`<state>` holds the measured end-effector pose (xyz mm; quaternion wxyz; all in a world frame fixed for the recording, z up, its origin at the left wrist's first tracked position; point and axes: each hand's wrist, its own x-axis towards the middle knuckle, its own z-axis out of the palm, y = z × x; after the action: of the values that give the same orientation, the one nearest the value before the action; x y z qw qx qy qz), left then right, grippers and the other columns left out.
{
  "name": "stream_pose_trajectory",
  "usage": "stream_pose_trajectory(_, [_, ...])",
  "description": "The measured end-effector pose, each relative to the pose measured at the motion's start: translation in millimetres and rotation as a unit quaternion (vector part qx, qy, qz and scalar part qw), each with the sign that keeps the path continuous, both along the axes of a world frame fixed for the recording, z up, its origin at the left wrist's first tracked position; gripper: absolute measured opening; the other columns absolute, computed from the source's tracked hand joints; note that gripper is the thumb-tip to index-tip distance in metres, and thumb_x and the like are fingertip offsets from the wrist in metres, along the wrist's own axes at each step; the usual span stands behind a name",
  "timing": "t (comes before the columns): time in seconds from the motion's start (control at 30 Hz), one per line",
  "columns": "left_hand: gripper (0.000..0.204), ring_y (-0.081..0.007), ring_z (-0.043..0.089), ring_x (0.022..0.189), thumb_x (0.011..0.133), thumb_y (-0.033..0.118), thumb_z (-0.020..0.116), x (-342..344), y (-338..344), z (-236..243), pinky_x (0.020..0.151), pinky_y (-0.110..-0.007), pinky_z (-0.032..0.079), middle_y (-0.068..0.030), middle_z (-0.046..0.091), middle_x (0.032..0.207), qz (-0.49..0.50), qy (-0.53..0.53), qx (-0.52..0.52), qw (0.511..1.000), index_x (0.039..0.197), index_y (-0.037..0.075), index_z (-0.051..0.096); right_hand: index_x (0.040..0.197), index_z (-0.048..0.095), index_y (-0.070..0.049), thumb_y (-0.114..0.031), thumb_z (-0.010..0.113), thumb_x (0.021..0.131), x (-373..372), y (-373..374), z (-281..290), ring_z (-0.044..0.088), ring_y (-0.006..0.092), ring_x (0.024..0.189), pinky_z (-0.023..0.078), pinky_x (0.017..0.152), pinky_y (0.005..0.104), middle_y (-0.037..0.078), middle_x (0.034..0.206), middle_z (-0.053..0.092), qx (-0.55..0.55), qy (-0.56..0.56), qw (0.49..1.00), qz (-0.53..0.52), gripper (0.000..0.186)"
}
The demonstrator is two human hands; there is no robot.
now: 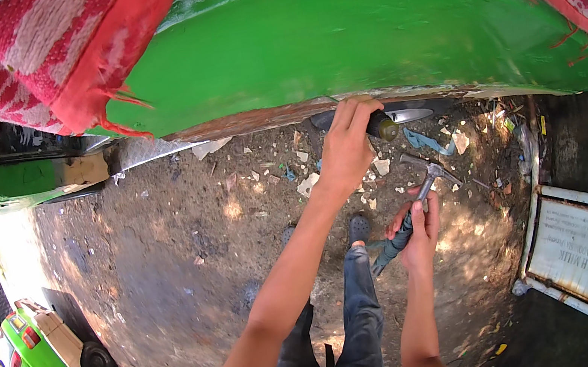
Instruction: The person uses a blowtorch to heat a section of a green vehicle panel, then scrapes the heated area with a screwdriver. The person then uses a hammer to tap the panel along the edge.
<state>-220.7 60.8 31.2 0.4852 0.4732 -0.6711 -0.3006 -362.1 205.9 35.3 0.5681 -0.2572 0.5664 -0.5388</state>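
Observation:
My left hand point(346, 147) is raised and wrapped around a dark cylindrical tool handle point(383, 125), held against the rusty lower edge of a green painted body panel point(332, 33). My right hand point(418, 227) sits lower and grips a claw hammer point(427, 180) by its dark handle, head up and pointing toward the panel edge. The hammer head is a short way below and right of the tool in my left hand, not touching it. My jeans and a dark shoe point(358, 228) show beneath.
A red and white patterned cloth point(55, 59) hangs over the panel at upper left and upper right. Dirt ground with scattered paper scraps and debris point(309, 181). A white framed board point(585, 246) lies at right. A green and cream car point(62, 362) stands at lower left.

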Motion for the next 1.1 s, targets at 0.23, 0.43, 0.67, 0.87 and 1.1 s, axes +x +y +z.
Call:
stream_pose_trajectory(0.23, [0.056,-0.0395,0.055,0.120,0.061,-0.024,0.056,-4,15,-25,0.102,-0.048,0.049,-0.0130,0.059,0.116,-0.039,-0.031,-0.036,0.998,0.111,0.001,0.059,0.123,0.046,-0.010,-0.031,0.047,0.110,-12,7,-10,0.050,0.0142,0.053,0.048,0.055,0.0333,0.005,0.065,0.049,-0.006,-0.017,0.999,-0.044,0.025])
stream_pose_trajectory(0.43, [0.056,-0.0394,0.055,0.120,0.060,-0.024,0.058,-1,12,-34,0.106,-0.048,0.049,-0.0140,0.060,0.115,-0.043,-0.030,-0.031,0.998,0.109,0.001,0.060,0.122,0.047,-0.009,-0.031,0.049,0.109,-16,15,-21,0.050,0.0145,0.053,0.047,0.054,0.0326,0.006,0.064,0.049,0.009,-0.019,0.998,-0.063,0.026])
stream_pose_trajectory(0.67, [0.059,-0.0390,0.057,0.118,0.061,-0.024,0.058,3,12,-12,0.103,-0.048,0.051,-0.0138,0.060,0.115,-0.012,-0.044,-0.057,0.997,0.113,0.003,0.063,0.120,0.047,-0.007,-0.030,0.050,0.109,-11,13,-15,0.051,0.0143,0.052,0.047,0.054,0.0316,0.005,0.063,0.048,0.017,-0.031,0.998,-0.055,0.026])
stream_pose_trajectory(0.87, [0.052,-0.0370,0.061,0.110,0.064,-0.025,0.054,6,4,-7,0.088,-0.047,0.051,-0.0131,0.063,0.111,0.009,-0.005,-0.051,0.999,0.108,0.002,0.065,0.133,0.046,-0.007,-0.027,0.047,0.110,-1,3,12,0.051,0.0139,0.055,0.048,0.056,0.0325,0.005,0.067,0.049,-0.004,0.041,0.999,-0.007,0.031])
stream_pose_trajectory(1.1, [0.060,-0.0382,0.061,0.108,0.063,-0.028,0.051,15,-2,4,0.083,-0.046,0.051,-0.0131,0.064,0.113,0.002,0.035,-0.011,0.999,0.113,0.005,0.062,0.149,0.038,0.003,-0.017,0.050,0.107,20,-7,49,0.054,0.0103,0.055,0.045,0.054,0.0265,0.006,0.068,0.058,-0.094,0.238,0.967,0.008,0.048])
